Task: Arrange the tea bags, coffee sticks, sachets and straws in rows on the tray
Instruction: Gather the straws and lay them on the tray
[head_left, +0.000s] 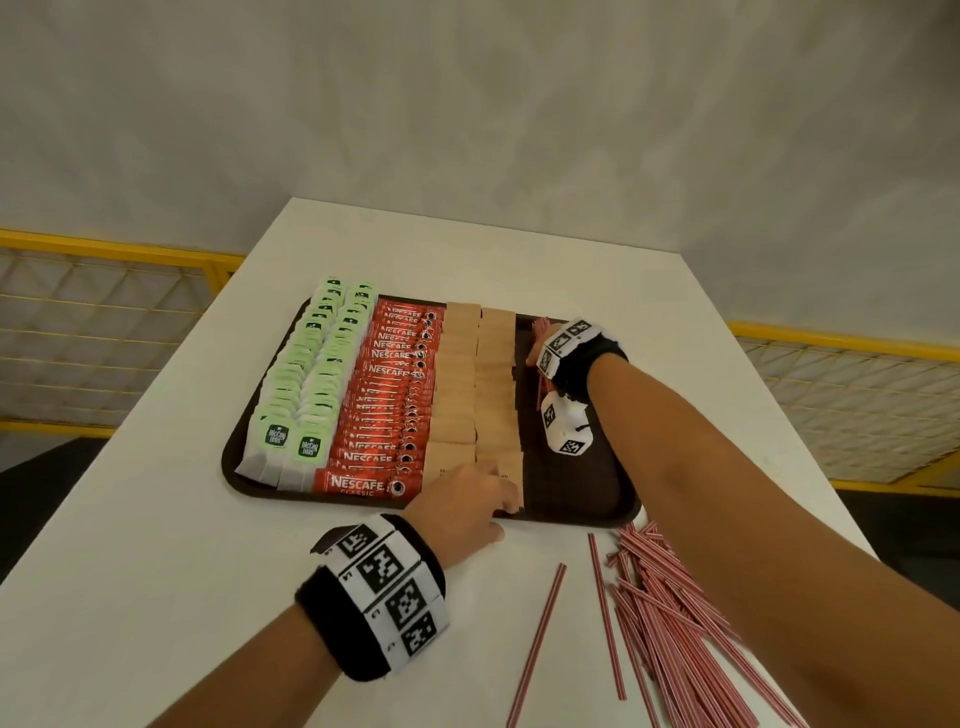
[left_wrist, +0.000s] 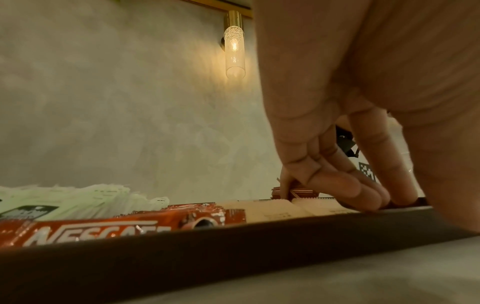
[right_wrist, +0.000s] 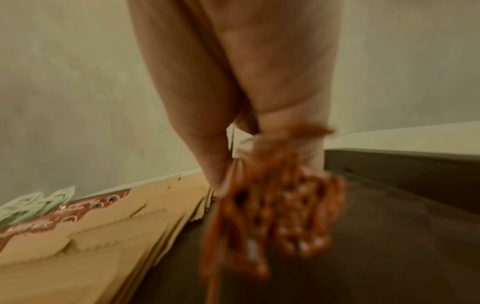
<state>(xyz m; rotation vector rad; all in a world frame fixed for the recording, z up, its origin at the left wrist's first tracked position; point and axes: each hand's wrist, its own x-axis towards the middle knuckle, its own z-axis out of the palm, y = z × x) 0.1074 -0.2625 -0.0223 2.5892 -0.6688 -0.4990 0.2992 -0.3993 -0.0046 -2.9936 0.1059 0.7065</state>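
The tray (head_left: 571, 499) sits on the worktop (head_left: 171, 519). It carries 2 rows of tea bags (head_left: 306, 384), 1 row of coffee sticks (head_left: 387, 395) and 2 rows of brown sachets (head_left: 475, 384), overlapped so each label shows. The strip along its right side is bare, apparently kept for straws.

The left hand (head_left: 460, 506) presses nearly straight fingers (left_wrist: 363, 195) on the nearest sachet at the front rim, probably to steady that row; it grips nothing.

The right hand (head_left: 540, 353) is closed around a bundle of straws (right_wrist: 280, 216), held lengthwise over the bare strip beside the sachets; the wrist view is blurred, so contact with the tray cannot be confirmed.

A loose pile of straws (head_left: 670, 613) lies on the worktop, right of the tray.
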